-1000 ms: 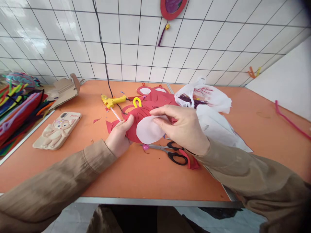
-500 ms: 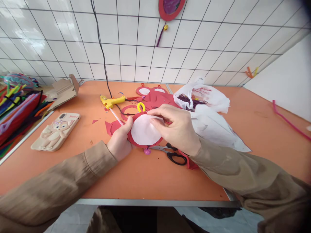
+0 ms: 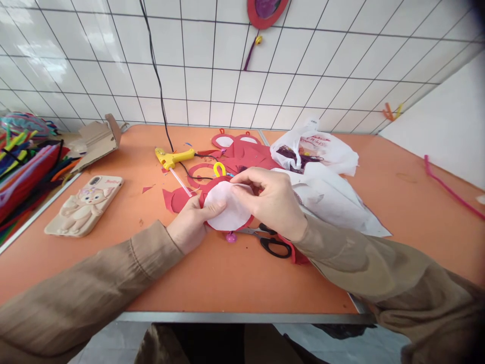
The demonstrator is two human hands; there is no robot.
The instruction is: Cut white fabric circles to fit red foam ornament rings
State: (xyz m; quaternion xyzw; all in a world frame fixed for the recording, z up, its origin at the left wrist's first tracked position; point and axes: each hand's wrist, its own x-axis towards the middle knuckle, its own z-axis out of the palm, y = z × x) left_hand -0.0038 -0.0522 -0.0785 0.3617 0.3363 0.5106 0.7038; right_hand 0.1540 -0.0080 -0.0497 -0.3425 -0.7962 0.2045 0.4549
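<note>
My left hand (image 3: 191, 222) grips the left side of a red paper ring (image 3: 209, 186), its thumb lying on the white paper disc (image 3: 230, 212) that covers the ring's middle. At the disc's upper right edge, the thumb and forefinger of my right hand (image 3: 275, 197) are pinched together on the white disc. A yellow loop (image 3: 219, 169) sticks up from the ring's top, and a small pink-purple bell (image 3: 231, 237) hangs below it. Black-handled scissors (image 3: 276, 247) lie partly under my right hand. My palms hide the ring's sides.
Behind my hands lie a yellow glue gun (image 3: 175, 158), red paper scraps (image 3: 250, 154) and a white plastic bag (image 3: 333, 149). White sheets (image 3: 337, 202) lie to the right. A phone (image 3: 85, 206) rests at left, near cardboard (image 3: 98, 139) and colourful pipe cleaners (image 3: 28, 172).
My left thumb has moved from the ring's edge onto the white disc. The disc has shifted slightly down over the red ring; my right hand keeps its pinch.
</note>
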